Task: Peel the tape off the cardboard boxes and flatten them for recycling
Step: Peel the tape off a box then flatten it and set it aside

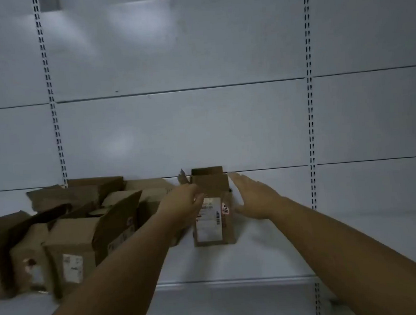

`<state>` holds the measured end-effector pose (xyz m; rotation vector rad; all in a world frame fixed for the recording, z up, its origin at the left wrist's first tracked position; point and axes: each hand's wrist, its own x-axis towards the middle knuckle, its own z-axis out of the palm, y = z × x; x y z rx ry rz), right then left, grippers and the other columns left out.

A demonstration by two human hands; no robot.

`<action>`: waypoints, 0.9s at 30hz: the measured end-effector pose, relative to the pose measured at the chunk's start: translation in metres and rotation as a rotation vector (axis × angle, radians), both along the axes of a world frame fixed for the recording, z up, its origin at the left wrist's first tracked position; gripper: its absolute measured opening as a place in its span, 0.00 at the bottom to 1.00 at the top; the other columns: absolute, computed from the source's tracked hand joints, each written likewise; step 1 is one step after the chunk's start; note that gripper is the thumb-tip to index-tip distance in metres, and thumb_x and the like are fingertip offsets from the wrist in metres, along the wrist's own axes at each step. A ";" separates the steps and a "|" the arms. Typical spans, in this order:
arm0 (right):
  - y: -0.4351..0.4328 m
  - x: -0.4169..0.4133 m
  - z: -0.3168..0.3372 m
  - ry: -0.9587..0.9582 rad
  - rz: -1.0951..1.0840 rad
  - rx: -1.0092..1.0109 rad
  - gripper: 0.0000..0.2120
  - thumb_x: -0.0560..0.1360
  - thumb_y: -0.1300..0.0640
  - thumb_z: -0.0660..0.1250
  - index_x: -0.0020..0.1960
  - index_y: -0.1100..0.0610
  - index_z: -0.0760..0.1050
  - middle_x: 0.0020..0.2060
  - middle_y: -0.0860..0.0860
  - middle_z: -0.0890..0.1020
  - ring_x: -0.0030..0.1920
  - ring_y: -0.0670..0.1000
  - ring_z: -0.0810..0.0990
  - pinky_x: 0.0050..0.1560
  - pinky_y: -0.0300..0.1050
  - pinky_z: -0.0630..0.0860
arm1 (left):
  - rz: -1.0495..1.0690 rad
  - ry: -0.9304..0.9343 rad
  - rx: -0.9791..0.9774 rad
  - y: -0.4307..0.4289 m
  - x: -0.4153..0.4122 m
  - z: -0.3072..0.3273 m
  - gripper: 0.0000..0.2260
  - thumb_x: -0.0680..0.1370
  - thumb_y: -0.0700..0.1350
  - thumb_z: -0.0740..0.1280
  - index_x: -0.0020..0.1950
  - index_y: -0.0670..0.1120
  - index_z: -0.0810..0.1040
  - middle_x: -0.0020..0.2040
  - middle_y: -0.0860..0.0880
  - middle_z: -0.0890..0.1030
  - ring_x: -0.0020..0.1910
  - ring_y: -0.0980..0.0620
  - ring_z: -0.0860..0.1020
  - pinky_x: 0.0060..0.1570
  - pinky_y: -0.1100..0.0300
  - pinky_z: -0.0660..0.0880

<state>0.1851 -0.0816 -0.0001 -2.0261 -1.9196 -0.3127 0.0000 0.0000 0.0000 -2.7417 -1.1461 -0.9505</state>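
A small box (210,185) of brown cardboard stands upright on a pale shelf (294,247), close to the back panel (199,123). Its top flaps are open and stick up. A white label (208,222) covers much of its front, with a small sticker (225,208) just to the right of it (the print is too blurred to read).

The left hand (182,207) holds the small box at its left side, with its fingers curled round the front left edge. The right hand (254,198) is spread, fingers straight and pointing toward the back panel, with its palm turned to the box's right side. It is just beside the box, but I cannot tell whether it touches. Both forearms reach in from the lower edge of the view.

To the left on the same shelf lies a pile of bigger boxes (72,240), open and leaning on each other, some with labels on their fronts. Two slotted metal rails (310,101) run up the back panel, one on either side.
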 end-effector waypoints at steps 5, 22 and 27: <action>0.039 -0.015 0.020 0.199 -0.009 0.107 0.35 0.69 0.52 0.73 0.71 0.53 0.59 0.65 0.54 0.70 0.60 0.54 0.73 0.55 0.47 0.73 | 0.014 0.089 -0.028 0.016 -0.018 -0.010 0.15 0.81 0.54 0.57 0.62 0.48 0.72 0.57 0.47 0.76 0.55 0.49 0.74 0.55 0.54 0.73; 0.043 0.014 -0.011 0.511 -0.207 0.495 0.08 0.76 0.53 0.65 0.41 0.54 0.79 0.39 0.54 0.83 0.42 0.56 0.81 0.44 0.48 0.76 | -0.360 -0.685 -0.505 0.053 -0.041 -0.086 0.37 0.67 0.59 0.73 0.72 0.57 0.60 0.72 0.54 0.65 0.70 0.54 0.66 0.66 0.52 0.70; 0.012 0.000 -0.030 1.298 -0.017 0.597 0.08 0.77 0.59 0.66 0.55 0.60 0.76 0.44 0.54 0.83 0.42 0.52 0.82 0.37 0.43 0.82 | -0.543 -0.802 -0.906 0.036 -0.019 -0.087 0.45 0.66 0.59 0.73 0.76 0.59 0.49 0.73 0.54 0.62 0.69 0.50 0.65 0.64 0.48 0.67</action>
